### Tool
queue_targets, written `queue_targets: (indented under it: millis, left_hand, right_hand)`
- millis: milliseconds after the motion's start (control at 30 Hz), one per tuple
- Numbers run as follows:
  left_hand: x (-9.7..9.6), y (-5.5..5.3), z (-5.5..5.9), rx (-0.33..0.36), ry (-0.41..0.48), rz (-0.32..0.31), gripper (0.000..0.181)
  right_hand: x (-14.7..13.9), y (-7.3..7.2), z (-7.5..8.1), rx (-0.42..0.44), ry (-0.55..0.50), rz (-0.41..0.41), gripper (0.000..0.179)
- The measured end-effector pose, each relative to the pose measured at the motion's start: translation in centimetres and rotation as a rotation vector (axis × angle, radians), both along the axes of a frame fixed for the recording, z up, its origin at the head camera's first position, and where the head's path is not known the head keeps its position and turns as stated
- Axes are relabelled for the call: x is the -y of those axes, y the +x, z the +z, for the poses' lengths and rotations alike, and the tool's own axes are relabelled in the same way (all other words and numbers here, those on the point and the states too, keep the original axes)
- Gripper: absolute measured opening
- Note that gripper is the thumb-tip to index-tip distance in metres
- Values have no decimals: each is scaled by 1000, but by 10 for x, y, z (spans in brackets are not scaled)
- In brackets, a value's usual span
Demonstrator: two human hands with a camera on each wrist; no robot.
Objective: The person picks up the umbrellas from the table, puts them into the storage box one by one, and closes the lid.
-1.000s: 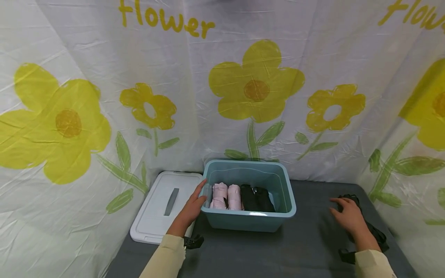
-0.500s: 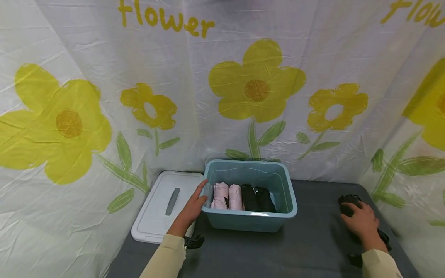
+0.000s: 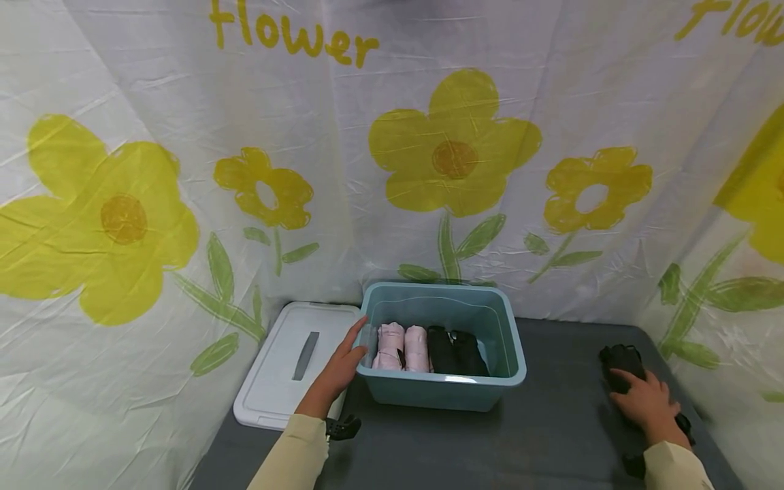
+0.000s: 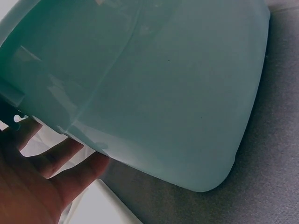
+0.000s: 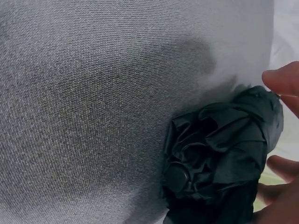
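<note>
A blue-green storage bin (image 3: 437, 391) stands on the dark table, with pink rolled bundles (image 3: 402, 348) and black ones (image 3: 455, 352) side by side inside. My left hand (image 3: 337, 371) rests at the bin's left rim; the left wrist view shows its fingertips meeting the edge from outside. At the table's right side lies a black folded umbrella (image 5: 219, 149), its fabric bunched around a round end. Over it is my right hand (image 3: 648, 405), fingers loosely spread, thumb and fingertips near or touching its sides. Part of the umbrella is hidden under that hand.
A white lid (image 3: 282, 381) with a grey handle lies left of the bin. Behind the table hangs a white curtain (image 3: 343, 252) with yellow flowers. Another black piece (image 3: 682, 427) shows beyond my right wrist; whether it is separate I cannot tell.
My right hand has moved right and down from beside the black umbrella to over it. The left hand stays at the bin rim. The umbrella shows no clear movement.
</note>
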State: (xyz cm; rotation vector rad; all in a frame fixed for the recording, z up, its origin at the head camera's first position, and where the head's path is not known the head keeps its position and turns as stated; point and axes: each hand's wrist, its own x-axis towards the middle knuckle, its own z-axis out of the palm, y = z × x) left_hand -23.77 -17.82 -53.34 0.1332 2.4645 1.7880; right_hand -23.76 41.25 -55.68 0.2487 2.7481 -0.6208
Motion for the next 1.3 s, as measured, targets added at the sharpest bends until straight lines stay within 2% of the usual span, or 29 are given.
queue_targets:
  millis: [200, 467, 700, 867, 1100, 1300]
  left_hand:
    - [-1, 0, 0, -2, 4, -5, 60]
    - [-4, 0, 3, -8, 3, -12, 60]
    - [-4, 2, 3, -7, -6, -29, 59]
    - [-4, 2, 4, -6, 4, -40, 59]
    - [-1, 3, 2, -8, 7, -28, 58]
    - [-1, 3, 1, -13, 7, -14, 59]
  right_hand:
    - [-7, -1, -8, 74, -2, -16, 74]
    - [-12, 0, -12, 114, 19, -7, 71]
    - [-13, 7, -20, 159, 3, 2, 78]
    - [-9, 10, -27, 136, -15, -32, 80]
    - [-1, 14, -25, 95, 11, -42, 75]
    - [5, 19, -23, -10, 23, -10, 67]
